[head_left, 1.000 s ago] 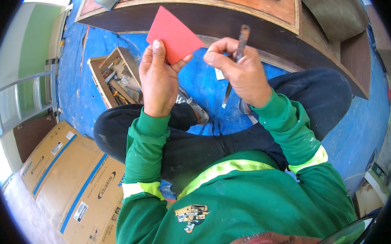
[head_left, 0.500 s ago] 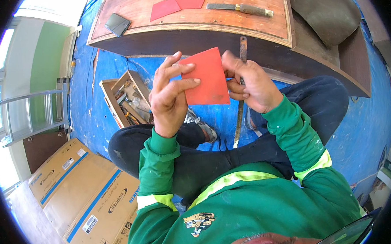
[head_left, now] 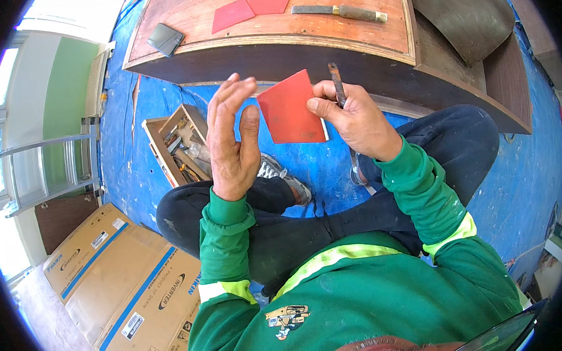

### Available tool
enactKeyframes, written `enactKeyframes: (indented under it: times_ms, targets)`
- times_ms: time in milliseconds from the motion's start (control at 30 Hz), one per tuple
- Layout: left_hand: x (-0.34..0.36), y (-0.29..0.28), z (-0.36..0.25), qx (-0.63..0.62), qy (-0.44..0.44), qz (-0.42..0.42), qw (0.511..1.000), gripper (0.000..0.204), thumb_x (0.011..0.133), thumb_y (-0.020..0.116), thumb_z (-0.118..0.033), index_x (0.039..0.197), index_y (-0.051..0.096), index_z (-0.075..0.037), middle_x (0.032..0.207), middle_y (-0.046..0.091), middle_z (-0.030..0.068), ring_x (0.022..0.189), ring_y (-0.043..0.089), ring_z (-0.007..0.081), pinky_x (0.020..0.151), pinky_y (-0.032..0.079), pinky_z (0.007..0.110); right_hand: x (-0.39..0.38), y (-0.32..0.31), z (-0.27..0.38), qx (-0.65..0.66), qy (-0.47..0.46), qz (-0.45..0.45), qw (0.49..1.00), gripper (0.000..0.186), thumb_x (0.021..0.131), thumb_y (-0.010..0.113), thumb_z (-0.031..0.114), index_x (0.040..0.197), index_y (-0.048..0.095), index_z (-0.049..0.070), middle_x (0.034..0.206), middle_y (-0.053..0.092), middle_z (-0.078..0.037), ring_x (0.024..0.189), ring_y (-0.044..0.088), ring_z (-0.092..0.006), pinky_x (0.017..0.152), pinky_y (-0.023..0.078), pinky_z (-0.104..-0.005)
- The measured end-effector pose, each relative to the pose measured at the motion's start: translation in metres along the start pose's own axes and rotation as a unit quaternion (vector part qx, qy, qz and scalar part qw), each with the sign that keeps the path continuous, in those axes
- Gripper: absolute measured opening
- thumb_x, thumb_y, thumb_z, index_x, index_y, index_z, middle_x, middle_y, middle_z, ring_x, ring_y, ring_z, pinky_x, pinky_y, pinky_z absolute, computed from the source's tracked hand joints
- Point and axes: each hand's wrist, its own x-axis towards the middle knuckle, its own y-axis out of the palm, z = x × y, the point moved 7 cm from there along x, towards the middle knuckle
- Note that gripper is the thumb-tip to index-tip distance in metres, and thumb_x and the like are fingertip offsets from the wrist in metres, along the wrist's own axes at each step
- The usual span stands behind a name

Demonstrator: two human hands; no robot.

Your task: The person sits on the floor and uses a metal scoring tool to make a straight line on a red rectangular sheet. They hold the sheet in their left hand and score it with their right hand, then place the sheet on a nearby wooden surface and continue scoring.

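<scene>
A thin, flat red square piece [head_left: 287, 115] is held up in front of me, its face smudged. My right hand [head_left: 364, 117] pinches its right edge between thumb and fingers. The same hand also holds a long narrow metal strip [head_left: 336, 80], worn and rusty like a hacksaw blade; its lower part is mostly hidden behind the hand and the red piece. My left hand [head_left: 231, 140] is open, its fingers raised and spread beside the piece's left edge. It grips nothing.
Ahead stands a wooden panel bench [head_left: 198, 43] bearing two red pieces [head_left: 233, 16], a wooden-handled blade [head_left: 342, 12] and dark pieces [head_left: 166, 40]. A tool box [head_left: 159, 150], flattened cardboard [head_left: 122, 292] and a metal ladder [head_left: 51, 149] are at the left. Blue sheeting [head_left: 128, 177] covers the floor.
My left hand has let go of the red piece and moved slightly left. My right thumb now presses on the piece's face, and the piece has tilted.
</scene>
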Motion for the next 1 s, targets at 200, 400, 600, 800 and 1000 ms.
enactKeyframes:
  times_ms: [200,400,600,800,1000]
  targets:
    - [-0.02,0.035,0.031,-0.164,-0.264,0.18,0.933,0.037,0.111,0.081,-0.025,0.138,0.073,-0.001,0.122,0.079,0.0109,0.113,0.071,0.0181,0.101,0.057,0.034,-0.007,0.017,0.008,-0.043,0.043,0.104,0.993,0.025,0.116,0.069,0.02,0.108,0.077,-0.002,0.092,0.07,0.001,0.089,0.06,-0.0077,0.081,0.052,-0.0339]
    - [-0.035,0.047,0.035,-0.34,-0.338,0.165,0.862,0.031,0.112,0.082,-0.025,0.13,0.073,-0.002,0.112,0.08,0.0029,0.1,0.073,0.0086,0.09,0.061,0.028,0.001,0.009,-0.007,0.03,-0.002,0.004,1.0,0.031,0.117,0.066,0.026,0.107,0.079,-0.001,0.093,0.076,-0.004,0.091,0.068,-0.0106,0.081,0.054,-0.0322]
    - [-0.036,0.047,0.036,-0.355,-0.347,0.16,0.853,0.034,0.11,0.084,-0.025,0.13,0.072,0.0,0.113,0.081,0.0044,0.1,0.074,0.0085,0.089,0.062,0.028,0.001,0.004,0.0,0.035,0.031,0.011,0.999,0.024,0.116,0.07,0.024,0.112,0.079,0.003,0.094,0.073,-0.001,0.088,0.065,-0.0084,0.081,0.054,-0.0296]
    - [-0.035,0.048,0.027,-0.333,-0.346,0.171,0.86,0.037,0.109,0.085,-0.026,0.131,0.073,0.001,0.111,0.081,0.0045,0.098,0.072,0.0075,0.085,0.061,0.028,-0.002,0.004,0.007,-0.102,-0.03,-0.007,0.994,0.019,0.115,0.073,0.02,0.115,0.078,0.001,0.096,0.073,0.0,0.089,0.062,-0.0064,0.079,0.054,-0.0299]
    - [-0.033,0.047,0.023,-0.331,-0.35,0.171,0.859,0.036,0.107,0.087,-0.022,0.131,0.074,0.002,0.112,0.083,0.0072,0.1,0.075,0.0089,0.087,0.063,0.028,-0.003,0.0,0.019,-0.131,-0.03,-0.005,0.991,0.019,0.114,0.075,0.02,0.114,0.077,0.001,0.096,0.072,0.001,0.088,0.062,-0.0064,0.078,0.054,-0.0302]
